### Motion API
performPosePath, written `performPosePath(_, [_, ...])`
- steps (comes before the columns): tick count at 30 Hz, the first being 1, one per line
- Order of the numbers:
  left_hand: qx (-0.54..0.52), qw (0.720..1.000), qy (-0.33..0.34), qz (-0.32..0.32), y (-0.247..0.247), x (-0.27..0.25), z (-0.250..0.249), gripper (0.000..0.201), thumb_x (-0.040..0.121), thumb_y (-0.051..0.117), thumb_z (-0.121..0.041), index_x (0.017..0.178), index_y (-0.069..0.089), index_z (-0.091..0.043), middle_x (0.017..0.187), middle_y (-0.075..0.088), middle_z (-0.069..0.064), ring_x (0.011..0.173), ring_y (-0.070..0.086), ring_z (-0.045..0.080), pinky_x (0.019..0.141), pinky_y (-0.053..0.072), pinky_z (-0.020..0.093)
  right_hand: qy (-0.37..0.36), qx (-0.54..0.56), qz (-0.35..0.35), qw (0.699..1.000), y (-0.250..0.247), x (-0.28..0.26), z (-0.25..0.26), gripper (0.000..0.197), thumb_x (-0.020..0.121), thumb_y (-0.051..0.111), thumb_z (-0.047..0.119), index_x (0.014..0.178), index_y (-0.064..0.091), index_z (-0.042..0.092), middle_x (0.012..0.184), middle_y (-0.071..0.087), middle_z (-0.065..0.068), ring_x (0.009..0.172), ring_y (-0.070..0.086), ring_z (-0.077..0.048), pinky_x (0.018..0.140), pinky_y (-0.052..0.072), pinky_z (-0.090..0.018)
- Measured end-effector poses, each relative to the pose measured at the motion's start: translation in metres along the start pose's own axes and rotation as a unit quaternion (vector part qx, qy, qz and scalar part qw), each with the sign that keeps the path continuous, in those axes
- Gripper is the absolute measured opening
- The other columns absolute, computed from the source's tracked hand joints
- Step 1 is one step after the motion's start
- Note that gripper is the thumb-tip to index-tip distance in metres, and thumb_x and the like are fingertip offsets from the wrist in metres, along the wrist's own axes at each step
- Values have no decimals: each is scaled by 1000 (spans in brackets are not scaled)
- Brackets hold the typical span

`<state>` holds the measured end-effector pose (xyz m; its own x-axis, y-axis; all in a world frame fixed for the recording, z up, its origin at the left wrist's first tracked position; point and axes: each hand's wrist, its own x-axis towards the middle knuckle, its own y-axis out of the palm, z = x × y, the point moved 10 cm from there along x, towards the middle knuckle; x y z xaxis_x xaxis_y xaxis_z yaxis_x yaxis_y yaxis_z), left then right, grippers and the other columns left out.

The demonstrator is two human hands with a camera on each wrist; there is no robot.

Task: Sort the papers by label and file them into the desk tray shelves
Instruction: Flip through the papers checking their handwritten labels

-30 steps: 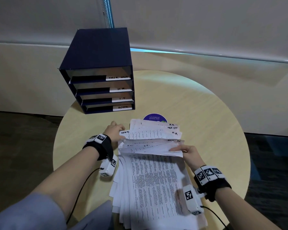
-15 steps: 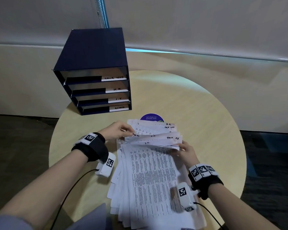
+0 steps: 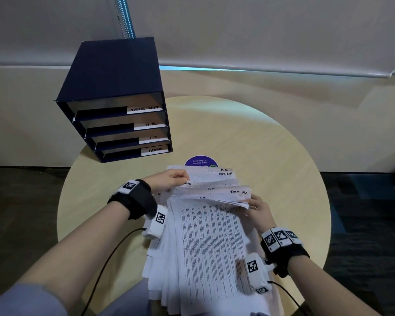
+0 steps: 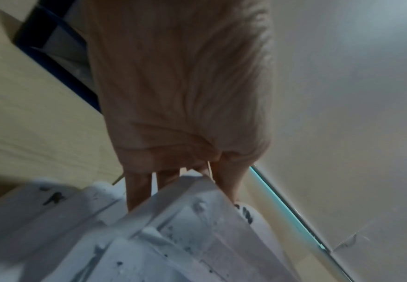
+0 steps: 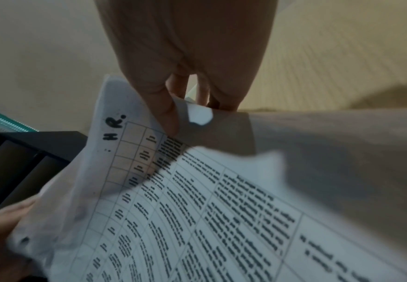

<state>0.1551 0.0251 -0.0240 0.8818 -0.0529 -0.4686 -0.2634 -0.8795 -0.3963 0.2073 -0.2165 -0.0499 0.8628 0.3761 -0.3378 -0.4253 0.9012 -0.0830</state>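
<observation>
One tray unit (image 3: 114, 87) with four labelled shelves, one thick stack of papers (image 3: 210, 242), one purple sticker (image 3: 200, 161), two hands, one round surface (image 3: 271, 156).

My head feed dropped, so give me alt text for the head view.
Both hands leaf through the far edges of a paper stack on a round table: left hand left, right hand right. The navy tray, labelled TASK LIST, H.R, I.T, ADMIN, stands far left.

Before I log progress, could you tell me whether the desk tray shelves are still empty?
Apparently empty: the desk tray shows bare shelf floors in the head view; deep interiors are hidden. The papers remain on the table.
</observation>
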Motion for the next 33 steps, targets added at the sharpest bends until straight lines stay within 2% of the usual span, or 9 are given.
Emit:
performPosePath(3, [-68, 997, -39, 23, 5, -11, 16, 21, 102, 39, -18, 83, 48, -22, 68, 38, -8, 58, 34, 7, 55, 34, 19, 7, 26, 40, 999, 7, 6, 0, 21, 74, 68, -5, 81, 68, 15, 103, 55, 17, 92, 55, -11, 84, 51, -30])
performPosePath(7, [-96, 993, -59, 31, 5, -17, 23, 23, 102, 38, -19, 81, 47, -21, 59, 40, -11, 52, 37, 4, 53, 34, 19, 53, 3, 47, 997, 13, 14, -8, 16, 77, 67, -3, 75, 70, 13, 76, 67, -3, 72, 58, -18, 60, 46, -20])
performPosePath(12, [-47, 997, -62, -18, -7, -10, 22, 22, 100, 41, -18, 79, 48, -19, 64, 40, -7, 53, 37, 8, 50, 31, 21, 74, -21, 56, 995, 14, 14, -16, 22, 75, 69, -1, 66, 75, 18, 66, 74, -1, 79, 62, -25, 74, 48, -34])
performPosePath(16, [152, 958, -24, -241, -52, 0, 18, 15, 97, 45, -15, 94, 59, -20, 101, 52, -1, 91, 52, 17, 80, 43, 29, 70, -44, 57, 995, 11, 7, -14, 30, 77, 65, -4, 68, 75, 22, 70, 74, -5, 80, 64, -26, 83, 51, -40])
performPosePath(20, [303, 939, -27, -159, -31, 18, 20, 36, 93, 48, -7, 123, 58, -24, 118, 45, -1, 112, 40, 18, 98, 40, 36, 64, -38, 60, 995, 9, 6, -11, 25, 79, 63, -5, 75, 75, 16, 75, 73, -13, 77, 63, -26, 75, 50, -37])
performPosePath(24, [349, 907, 20, -234, -39, 11, -2, 5, 90, 58, -17, 93, 61, -16, 99, 52, 2, 100, 50, 24, 82, 43, 34, 59, -39, 69, 995, 10, 4, -11, 20, 79, 64, -3, 78, 75, 14, 81, 73, -17, 79, 64, -27, 78, 52, -40])
performPosePath(26, [332, 903, 52, -268, -43, -1, -11, 16, 91, 58, -21, 78, 50, -16, 84, 55, 1, 86, 56, 27, 71, 41, 31, 58, -33, 62, 996, 9, 3, -9, 21, 79, 63, -5, 77, 74, 13, 83, 72, -19, 80, 64, -29, 81, 51, -44])
performPosePath(30, [302, 893, 110, -315, -53, -38, -29, 16, 95, 53, -20, 82, 58, -10, 76, 62, 6, 69, 57, 24, 67, 48, 34, 68, -18, 60, 996, 13, -1, -9, 16, 79, 63, -3, 78, 72, 11, 78, 71, -13, 76, 59, -25, 75, 50, -41])
performPosePath(33, [291, 865, 155, -378, -73, -76, -49, 12, 92, 57, -8, 95, 68, -6, 84, 70, 11, 72, 63, 20, 74, 55, 33, 72, -27, 52, 996, 15, -3, -11, 11, 86, 58, 2, 84, 66, 9, 82, 62, -13, 70, 51, -19, 62, 43, -26])
